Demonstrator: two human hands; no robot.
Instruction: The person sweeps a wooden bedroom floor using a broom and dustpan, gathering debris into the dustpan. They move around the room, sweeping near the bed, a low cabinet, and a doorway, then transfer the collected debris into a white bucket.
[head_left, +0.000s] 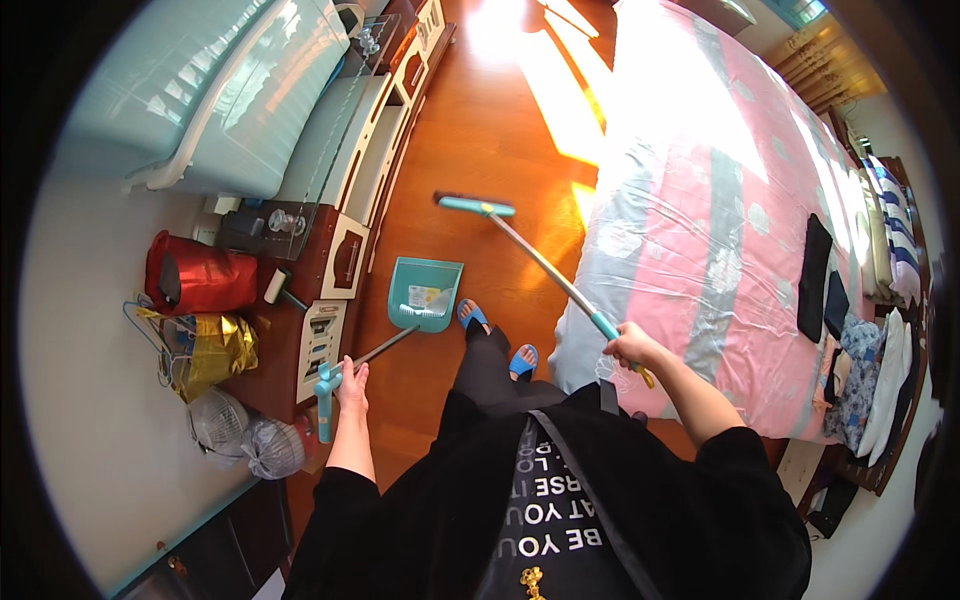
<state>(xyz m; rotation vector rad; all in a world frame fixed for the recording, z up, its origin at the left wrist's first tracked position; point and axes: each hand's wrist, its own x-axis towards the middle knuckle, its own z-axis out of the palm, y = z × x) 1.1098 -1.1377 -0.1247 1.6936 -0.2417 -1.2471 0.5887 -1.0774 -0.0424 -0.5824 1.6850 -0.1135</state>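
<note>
My right hand (631, 346) grips the turquoise upper handle of a broom (541, 264) with a metal pole. The broom's head, turquoise with dark bristles, is over the wooden floor (487, 142) ahead of me; whether the bristles touch the floor I cannot tell. In my left hand (352, 384) is the pole of a long-handled turquoise dustpan (426, 281), held just below its hooked grip. The pan lies in front of my left foot, its wide mouth facing away from me. A white comb-like row of teeth and a label show inside it.
A bed (720, 247) with a pink and grey striped cover stands on the right, with folded clothes (862, 360) along its far side. To the left runs a low cabinet (349, 255) bearing a pale plastic bin (247, 97) and bags. My blue slippers (523, 361) are on the floor.
</note>
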